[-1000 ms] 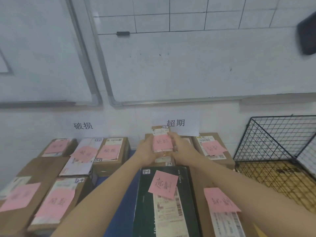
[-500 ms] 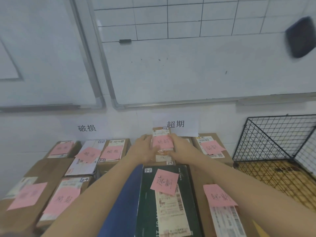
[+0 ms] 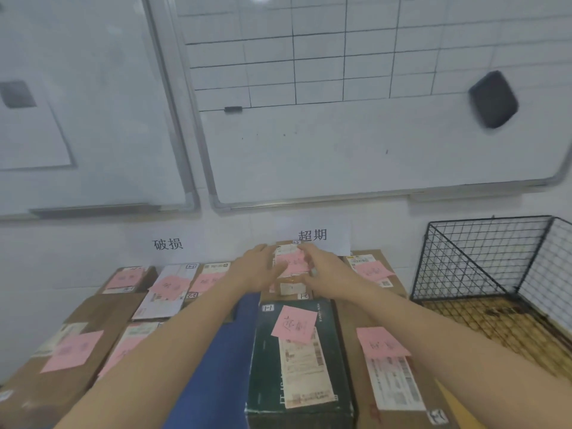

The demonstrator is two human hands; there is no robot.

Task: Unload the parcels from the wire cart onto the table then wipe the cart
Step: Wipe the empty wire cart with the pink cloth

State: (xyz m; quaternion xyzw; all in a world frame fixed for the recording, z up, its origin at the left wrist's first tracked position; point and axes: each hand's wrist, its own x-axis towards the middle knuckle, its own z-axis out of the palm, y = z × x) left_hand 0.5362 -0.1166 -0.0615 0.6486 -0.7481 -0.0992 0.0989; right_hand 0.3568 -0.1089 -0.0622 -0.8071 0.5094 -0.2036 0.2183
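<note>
A small cardboard parcel (image 3: 291, 286) with a pink note stands at the back of the table under a paper sign. My left hand (image 3: 257, 269) holds its left side and my right hand (image 3: 323, 269) holds its right side, fingers lying over the pink note. The black wire cart (image 3: 464, 258) stands to the right, and no parcel shows on the visible part of its brown floor. A dark green box (image 3: 269, 366) with a pink note lies just in front of the held parcel.
Several cardboard parcels with pink notes fill the left side (image 3: 77, 351) and the right side (image 3: 371, 270) of the blue table (image 3: 229, 351). Two whiteboards hang on the wall behind, with a black eraser (image 3: 492, 100) on the right one.
Both hands stay on the small parcel in the same spot at the back. The view has tilted upward, showing more of the whiteboard.
</note>
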